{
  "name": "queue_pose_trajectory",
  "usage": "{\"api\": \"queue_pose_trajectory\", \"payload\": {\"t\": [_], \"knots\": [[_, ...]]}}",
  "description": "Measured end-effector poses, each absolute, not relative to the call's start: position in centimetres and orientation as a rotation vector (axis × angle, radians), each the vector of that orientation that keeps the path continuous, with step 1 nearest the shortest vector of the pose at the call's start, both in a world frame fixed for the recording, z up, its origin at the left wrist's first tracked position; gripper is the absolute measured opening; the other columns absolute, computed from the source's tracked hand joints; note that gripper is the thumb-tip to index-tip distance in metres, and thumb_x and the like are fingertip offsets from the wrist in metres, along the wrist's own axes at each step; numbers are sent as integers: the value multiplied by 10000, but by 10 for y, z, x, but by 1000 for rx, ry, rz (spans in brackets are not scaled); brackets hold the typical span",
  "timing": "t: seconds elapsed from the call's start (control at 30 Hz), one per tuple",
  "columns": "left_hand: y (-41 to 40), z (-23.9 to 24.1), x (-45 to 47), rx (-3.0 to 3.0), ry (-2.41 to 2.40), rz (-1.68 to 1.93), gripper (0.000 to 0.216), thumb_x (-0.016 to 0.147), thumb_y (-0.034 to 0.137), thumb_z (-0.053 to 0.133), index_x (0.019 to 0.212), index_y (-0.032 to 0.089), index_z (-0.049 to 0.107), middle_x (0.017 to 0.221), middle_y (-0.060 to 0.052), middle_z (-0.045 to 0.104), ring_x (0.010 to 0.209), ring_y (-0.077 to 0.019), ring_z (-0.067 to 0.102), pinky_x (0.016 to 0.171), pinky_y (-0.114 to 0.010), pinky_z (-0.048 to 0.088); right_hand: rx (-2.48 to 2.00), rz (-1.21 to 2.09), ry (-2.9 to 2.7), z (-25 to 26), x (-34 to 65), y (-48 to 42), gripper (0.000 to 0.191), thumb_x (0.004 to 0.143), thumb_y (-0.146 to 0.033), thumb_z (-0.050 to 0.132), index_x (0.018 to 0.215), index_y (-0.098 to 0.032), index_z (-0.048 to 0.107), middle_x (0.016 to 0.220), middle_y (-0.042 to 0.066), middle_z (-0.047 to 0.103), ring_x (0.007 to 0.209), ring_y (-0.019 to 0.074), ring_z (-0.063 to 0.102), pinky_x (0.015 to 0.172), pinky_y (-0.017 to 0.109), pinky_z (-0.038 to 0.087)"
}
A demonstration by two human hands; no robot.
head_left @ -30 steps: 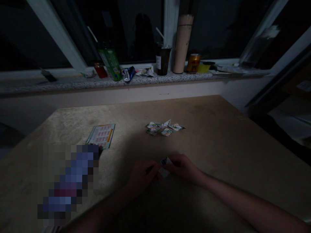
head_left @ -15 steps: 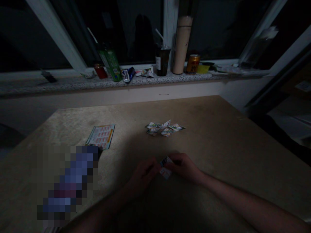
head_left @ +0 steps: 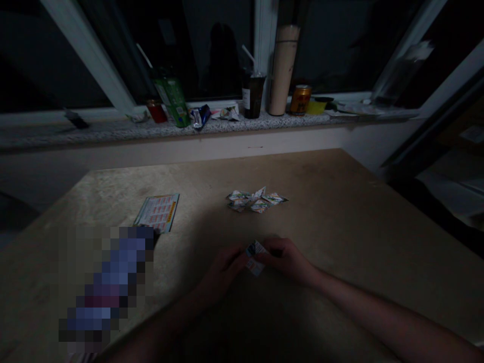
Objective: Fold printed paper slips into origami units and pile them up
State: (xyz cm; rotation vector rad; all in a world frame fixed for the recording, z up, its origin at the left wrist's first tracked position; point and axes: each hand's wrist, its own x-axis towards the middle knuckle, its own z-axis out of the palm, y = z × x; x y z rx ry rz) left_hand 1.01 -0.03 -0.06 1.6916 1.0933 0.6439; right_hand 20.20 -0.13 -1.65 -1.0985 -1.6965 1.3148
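A small folded square of printed paper (head_left: 257,267) lies turned like a diamond between my two hands, low over the table's near part. My right hand (head_left: 285,258) pinches its right side, thumb on top. At its left corner, the fingers of my left hand (head_left: 229,264) are closed on the paper's edge; shadow hides part of the grip. Beyond my hands lies a cluster of folded paper pieces (head_left: 259,200), pointed and printed in the same colours.
A printed calendar sheet (head_left: 157,213) rests on the wooden table (head_left: 321,191) at left, beside a blurred-out area. Along the stone sill (head_left: 212,128) stand a green bottle (head_left: 174,103), a dark cup with straw (head_left: 252,96), a beige flask (head_left: 283,70) and a gold can (head_left: 301,101).
The folded paper has shifted slightly left, and more of its upper left shows. My left fingers have drawn a little lower along its edge. My right hand stays nearly still.
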Motion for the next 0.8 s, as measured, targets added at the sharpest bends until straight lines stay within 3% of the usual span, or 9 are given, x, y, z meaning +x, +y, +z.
{"api": "queue_pose_trajectory", "payload": {"t": [0.37,0.53,0.8], "knots": [[2,-3,12,1813,1194,703,301,885,350,401,694,162,539,637,22,528,606,-138,484,576,-217,355,-1128,1294,-1747,-14,200,-3,452,824,-538,467,616,-142,534,571,-32,395,526,83,328,473,211,275],[0,-1,12,1784,1278,739,323,868,373,415,661,160,542,605,24,510,580,-137,469,551,-219,350,-1141,1423,-1705,-11,201,-2,496,817,-586,434,566,-158,456,526,-50,334,482,72,272,425,204,218],[2,-4,13,1680,1271,712,284,803,417,525,725,153,594,648,14,573,601,-147,512,545,-216,378,-1050,1461,-1719,-12,202,-1,456,842,-549,429,614,-157,475,574,-35,400,523,81,347,472,205,285]]}}
